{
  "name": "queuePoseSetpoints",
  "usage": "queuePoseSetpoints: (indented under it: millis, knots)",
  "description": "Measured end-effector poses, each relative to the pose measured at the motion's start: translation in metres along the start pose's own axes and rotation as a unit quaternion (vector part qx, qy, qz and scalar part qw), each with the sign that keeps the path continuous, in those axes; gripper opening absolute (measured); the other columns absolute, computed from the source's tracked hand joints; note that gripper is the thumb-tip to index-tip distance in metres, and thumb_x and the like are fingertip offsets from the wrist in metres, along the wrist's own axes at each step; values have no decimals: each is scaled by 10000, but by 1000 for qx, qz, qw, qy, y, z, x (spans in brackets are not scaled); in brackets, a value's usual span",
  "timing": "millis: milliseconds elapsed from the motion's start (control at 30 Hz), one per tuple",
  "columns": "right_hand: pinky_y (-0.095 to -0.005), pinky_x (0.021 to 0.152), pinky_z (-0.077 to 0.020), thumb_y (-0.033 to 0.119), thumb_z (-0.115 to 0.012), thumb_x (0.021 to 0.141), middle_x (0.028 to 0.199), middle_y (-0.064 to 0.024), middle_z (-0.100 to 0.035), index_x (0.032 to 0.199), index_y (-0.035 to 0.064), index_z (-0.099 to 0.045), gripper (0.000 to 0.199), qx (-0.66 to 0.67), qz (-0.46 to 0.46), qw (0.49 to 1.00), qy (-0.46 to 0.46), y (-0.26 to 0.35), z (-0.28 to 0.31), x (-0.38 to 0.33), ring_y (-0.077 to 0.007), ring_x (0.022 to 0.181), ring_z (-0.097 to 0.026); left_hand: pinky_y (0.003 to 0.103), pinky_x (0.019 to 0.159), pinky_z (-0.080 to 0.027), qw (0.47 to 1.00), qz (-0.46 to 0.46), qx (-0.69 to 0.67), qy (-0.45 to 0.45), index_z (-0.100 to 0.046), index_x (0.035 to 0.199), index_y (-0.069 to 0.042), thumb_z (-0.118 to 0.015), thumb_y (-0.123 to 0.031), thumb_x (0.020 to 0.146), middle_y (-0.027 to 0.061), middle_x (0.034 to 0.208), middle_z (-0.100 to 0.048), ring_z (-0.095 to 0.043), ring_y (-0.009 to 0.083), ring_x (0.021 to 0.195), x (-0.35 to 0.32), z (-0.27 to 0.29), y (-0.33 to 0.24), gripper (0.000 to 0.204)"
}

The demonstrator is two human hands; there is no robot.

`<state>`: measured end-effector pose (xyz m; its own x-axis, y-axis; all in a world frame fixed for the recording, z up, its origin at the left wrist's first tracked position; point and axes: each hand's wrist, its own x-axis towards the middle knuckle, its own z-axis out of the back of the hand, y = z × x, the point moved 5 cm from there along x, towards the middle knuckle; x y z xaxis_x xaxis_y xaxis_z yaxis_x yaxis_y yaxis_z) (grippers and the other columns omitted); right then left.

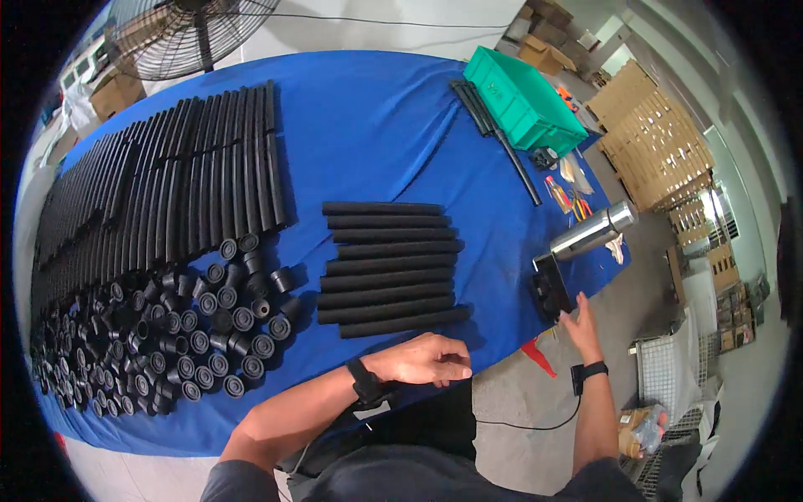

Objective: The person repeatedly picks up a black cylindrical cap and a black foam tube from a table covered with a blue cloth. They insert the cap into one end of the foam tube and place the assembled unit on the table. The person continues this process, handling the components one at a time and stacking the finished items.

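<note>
My left hand hangs over the table's front edge with loosely bent fingers, nothing visible in it. Just beyond it lies a row of several black tubes, side by side on the blue cloth. At the table's right edge, my right hand has its fingers apart, by the near end of a black block-shaped device. The fingertips seem to touch that device, though contact is hard to make out. A shiny metal cylinder lies tilted just past the device.
Many long black tubes cover the table's left side, with a heap of black round caps nearer me. A green crate stands at the far right, beside thin black rods and small tools. Behind stands a fan.
</note>
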<state>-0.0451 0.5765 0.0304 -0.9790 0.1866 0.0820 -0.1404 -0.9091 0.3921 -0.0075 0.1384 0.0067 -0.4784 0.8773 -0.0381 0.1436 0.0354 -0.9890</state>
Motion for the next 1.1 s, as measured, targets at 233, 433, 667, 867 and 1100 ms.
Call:
queuePoseSetpoints:
  millis: [233, 433, 667, 867, 1100]
  knots:
    - [-461, 1145, -376, 156, -774, 832, 1496, -301, -438, 1515, -69, -310, 856, -96, 15, 995, 6, 11, -26, 8, -443, 1358, -462, 319, 749, -579, 1000, 14, 4, 6, -656, 1127, -10, -652, -333, 1016, 71, 943, -682, -684, 159, 835, -1, -1, -2, 341]
    - [-476, 1110, -404, 219, -781, 836, 1385, -305, -545, 1452, -95, -408, 786, -91, 38, 995, -20, 16, -22, 16, -451, 1295, -517, 312, 747, -574, 1000, 10, 24, 12, -656, 1113, -11, -652, -330, 1017, 64, 904, -676, -678, 149, 826, -1, 2, -8, 334]
    - [-461, 870, -522, 259, -798, 773, 1011, -222, -718, 1292, -95, -540, 679, -125, -9, 991, -37, 51, 16, -14, -372, 971, -699, 318, 723, -559, 1000, -2, 14, 4, -663, 1098, -20, -642, -331, 1024, 50, 856, -672, -661, 132, 800, 0, 2, -4, 321]
    - [-533, 784, -523, 383, -792, 763, 865, -309, -679, 1118, -112, -613, 635, -122, -111, 982, -92, -12, 42, -3, -483, 875, -672, 312, 718, -556, 1000, 6, 18, 13, -653, 1122, -17, -639, -327, 1026, 52, 836, -671, -657, 134, 768, 3, 2, -4, 325]
    - [-517, 908, -507, 400, -763, 815, 1121, -358, -656, 1277, -113, -542, 725, -174, -100, 977, -75, -101, 41, 93, -502, 1062, -639, 311, 724, -567, 1000, 12, 0, 10, -653, 1160, -8, -639, -322, 1026, 68, 877, -689, -677, 141, 784, 6, 4, -11, 342]
